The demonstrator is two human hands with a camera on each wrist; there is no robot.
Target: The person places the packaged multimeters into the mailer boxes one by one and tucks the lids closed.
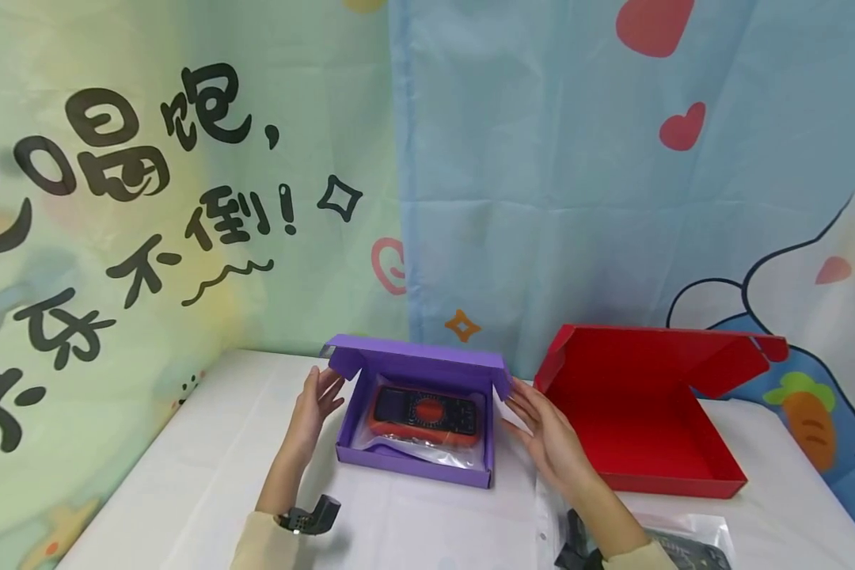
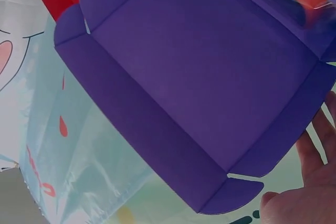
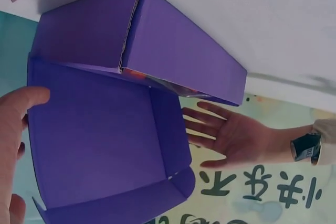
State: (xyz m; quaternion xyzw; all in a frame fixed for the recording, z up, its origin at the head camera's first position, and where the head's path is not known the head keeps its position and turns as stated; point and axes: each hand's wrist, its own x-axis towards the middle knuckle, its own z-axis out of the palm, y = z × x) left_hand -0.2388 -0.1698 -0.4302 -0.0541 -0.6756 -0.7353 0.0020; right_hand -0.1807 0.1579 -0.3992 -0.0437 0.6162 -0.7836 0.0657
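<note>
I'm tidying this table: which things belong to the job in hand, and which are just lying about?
In the job:
purple box, lid raised
multimeter inside it
left hand
right hand

Seemingly just lying about:
red box, standing open
bagged item, partly out of frame

Left hand: fingers extended, slightly spread, palm facing right hand | right hand: fingers nearly straight, thumb apart | hands well apart | left forearm, right forearm trailing nearer the body.

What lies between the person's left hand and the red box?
The head view shows the purple box, with the multimeter inside, then the right hand, between the left hand and the red box.
</note>
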